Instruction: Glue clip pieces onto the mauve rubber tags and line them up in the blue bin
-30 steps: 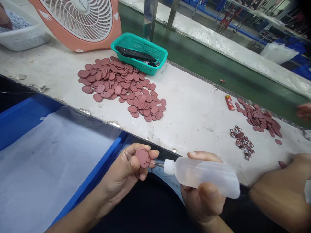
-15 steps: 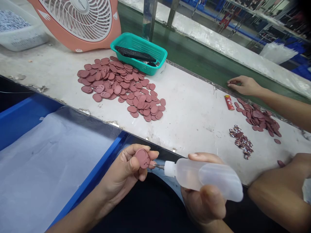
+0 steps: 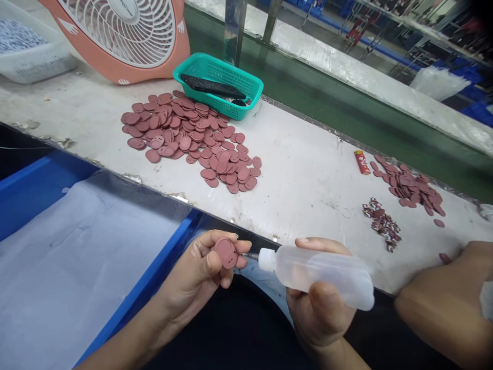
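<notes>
Between the thumb and fingers of my left hand (image 3: 196, 267) is a reddish-brown oval disc (image 3: 226, 253) with small holes near one edge. My right hand (image 3: 323, 308) is wrapped round a translucent squeeze bottle (image 3: 323, 275) with a white cap, tilted nearly level. Its thin metal nozzle (image 3: 251, 255) points left at the disc's holed edge; whether the tip touches is too small to tell. Behind my hands, a large heap of similar discs (image 3: 188, 131) lies on the white worktable (image 3: 300, 169).
A green basket (image 3: 219, 85) holding a black object stands behind the heap, beside an orange fan (image 3: 123, 36). At right are a red lighter-like item (image 3: 362, 162), another disc pile (image 3: 414, 185), small shiny parts (image 3: 383, 226) and another person's arm (image 3: 447, 293). A lined blue bin (image 3: 146, 298) sits at lower left.
The bottle in my right hand has shifted slightly left and its nozzle angle has changed a little. The other person's outstretched arm at right has left the view. My left hand stays put.
</notes>
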A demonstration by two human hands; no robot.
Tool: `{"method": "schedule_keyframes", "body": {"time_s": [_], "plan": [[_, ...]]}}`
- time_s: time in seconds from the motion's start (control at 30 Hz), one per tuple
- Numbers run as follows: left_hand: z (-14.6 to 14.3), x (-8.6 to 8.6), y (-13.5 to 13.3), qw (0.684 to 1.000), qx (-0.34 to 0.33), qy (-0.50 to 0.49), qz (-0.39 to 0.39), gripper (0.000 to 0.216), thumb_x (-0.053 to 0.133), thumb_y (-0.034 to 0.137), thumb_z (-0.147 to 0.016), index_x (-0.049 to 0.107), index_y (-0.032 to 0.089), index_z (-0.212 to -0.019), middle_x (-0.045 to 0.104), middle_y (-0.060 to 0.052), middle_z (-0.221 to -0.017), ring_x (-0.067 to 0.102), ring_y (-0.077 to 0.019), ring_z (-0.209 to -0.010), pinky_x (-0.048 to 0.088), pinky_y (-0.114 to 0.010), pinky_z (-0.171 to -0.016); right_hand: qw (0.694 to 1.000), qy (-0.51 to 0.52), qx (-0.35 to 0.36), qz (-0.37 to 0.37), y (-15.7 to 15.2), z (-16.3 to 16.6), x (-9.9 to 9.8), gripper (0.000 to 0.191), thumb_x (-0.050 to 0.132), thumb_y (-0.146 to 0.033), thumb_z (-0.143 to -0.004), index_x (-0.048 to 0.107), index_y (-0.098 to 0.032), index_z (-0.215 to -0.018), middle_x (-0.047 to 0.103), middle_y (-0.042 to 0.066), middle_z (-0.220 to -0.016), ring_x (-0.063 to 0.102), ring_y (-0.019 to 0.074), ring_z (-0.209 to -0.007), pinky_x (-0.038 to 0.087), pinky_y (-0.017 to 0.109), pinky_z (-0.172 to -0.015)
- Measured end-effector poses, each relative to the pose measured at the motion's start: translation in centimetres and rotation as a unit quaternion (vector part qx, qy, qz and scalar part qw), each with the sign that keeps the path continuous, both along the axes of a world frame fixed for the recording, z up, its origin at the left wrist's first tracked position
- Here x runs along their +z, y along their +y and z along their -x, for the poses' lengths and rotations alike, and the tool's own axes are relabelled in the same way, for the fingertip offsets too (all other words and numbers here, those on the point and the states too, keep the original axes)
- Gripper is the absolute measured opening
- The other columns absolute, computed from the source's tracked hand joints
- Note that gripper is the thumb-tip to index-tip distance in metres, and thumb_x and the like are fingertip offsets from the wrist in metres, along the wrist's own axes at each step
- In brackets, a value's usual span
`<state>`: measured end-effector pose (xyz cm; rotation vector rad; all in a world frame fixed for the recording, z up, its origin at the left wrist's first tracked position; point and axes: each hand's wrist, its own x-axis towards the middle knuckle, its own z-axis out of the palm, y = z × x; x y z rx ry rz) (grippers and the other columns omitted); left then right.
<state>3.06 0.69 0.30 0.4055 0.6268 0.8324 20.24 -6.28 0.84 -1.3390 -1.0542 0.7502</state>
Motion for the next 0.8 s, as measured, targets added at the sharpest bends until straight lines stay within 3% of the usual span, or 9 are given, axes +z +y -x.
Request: {"method": "schedule_keyframes", "body": {"time_s": [0.1,0.23,0.4,0.5,0.6,0.67,0.73,0.8], "plan": [[0.0,-0.1,-0.1,1.0,0.004,0.001,0.007,0.032,0.094,0.043,-0.062,0.083,0.026,-0.086,0.084,-0.001,-0.086,0.074,-0.0107,-0.068,0.051,-0.011,-0.051,0.997,0.036,-0.045,-0.052,0.4,0.4,0.3,0.028,0.059,-0.051,-0.094,0.063,-0.029,-0.11,0.063,0.004,-0.084,0.06,0.0202,-0.06,0.048,0.039,-0.054],[-0.1,-0.1,-0.1,1.0,0.005,-0.003,0.006,0.032,0.094,0.043,-0.062,0.083,0.025,-0.086,0.083,-0.002,-0.086,0.073,-0.0112,-0.067,0.05,-0.011,-0.051,0.996,0.059,-0.048,-0.054,0.4,0.5,0.2,0.026,0.062,-0.049,-0.092,0.067,-0.029,-0.108,0.062,0.004,-0.081,0.058,0.0184,-0.057,0.047,0.037,-0.051],[0.0,-0.1,0.0,1.0,0.006,0.005,0.021,0.036,0.094,0.046,-0.059,0.083,0.024,-0.085,0.082,-0.004,-0.087,0.072,-0.0128,-0.068,0.048,-0.013,-0.049,0.99,0.13,-0.038,-0.045,1.1,0.5,0.5,0.031,0.069,-0.05,-0.087,0.069,-0.025,-0.106,0.052,-0.003,-0.057,0.042,0.0107,-0.041,0.035,0.026,-0.039],[0.0,-0.2,0.0,0.998,0.041,0.022,0.037,0.04,0.093,0.049,-0.058,0.082,0.024,-0.086,0.081,-0.005,-0.086,0.07,-0.0126,-0.066,0.045,-0.013,-0.045,0.963,0.264,-0.02,-0.043,2.3,-0.2,1.1,0.049,0.066,-0.068,-0.082,0.069,-0.025,-0.103,0.046,-0.006,-0.046,0.034,0.0076,-0.033,0.027,0.018,-0.033],[0.2,-0.2,0.1,0.992,0.098,0.051,0.064,0.043,0.092,0.051,-0.06,0.082,0.022,-0.089,0.08,-0.006,-0.086,0.062,-0.0077,-0.06,0.04,-0.01,-0.041,0.916,0.401,-0.004,0.019,4.0,-1.5,1.8,0.073,0.051,-0.09,-0.074,0.07,-0.024,-0.1,0.054,-0.003,-0.051,0.043,0.0095,-0.036,0.031,0.018,-0.031],[0.3,-0.3,0.4,0.988,0.122,0.061,0.078,0.046,0.094,0.05,-0.057,0.081,0.02,-0.09,0.08,-0.007,-0.085,0.054,-0.0046,-0.055,0.036,-0.008,-0.039,0.893,0.447,-0.001,0.043,5.2,-2.6,2.1,0.063,0.056,-0.081,-0.079,0.07,-0.024,-0.103,0.059,-0.001,-0.056,0.049,0.0103,-0.042,0.037,0.018,-0.035],[0.4,-0.3,0.7,0.984,0.138,0.067,0.086,0.049,0.096,0.048,-0.053,0.081,0.018,-0.089,0.08,-0.008,-0.086,0.051,-0.0037,-0.054,0.035,-0.007,-0.037,0.903,0.426,0.018,0.045,6.7,-3.6,2.1,0.047,0.067,-0.058,-0.079,0.066,-0.028,-0.114,0.071,0.002,-0.074,0.06,0.012,-0.055,0.049,0.02,-0.047],[0.5,-0.2,1.0,0.981,0.155,0.077,0.09,0.051,0.098,0.046,-0.049,0.081,0.018,-0.088,0.08,-0.011,-0.091,0.051,-0.004,-0.054,0.036,-0.007,-0.037,0.943,0.325,0.045,0.049,8.6,-4.4,1.9,0.054,0.068,-0.04,-0.073,0.059,-0.03,-0.125,0.076,0.005,-0.102,0.07,0.0157,-0.078,0.059,0.029,-0.071]]}}
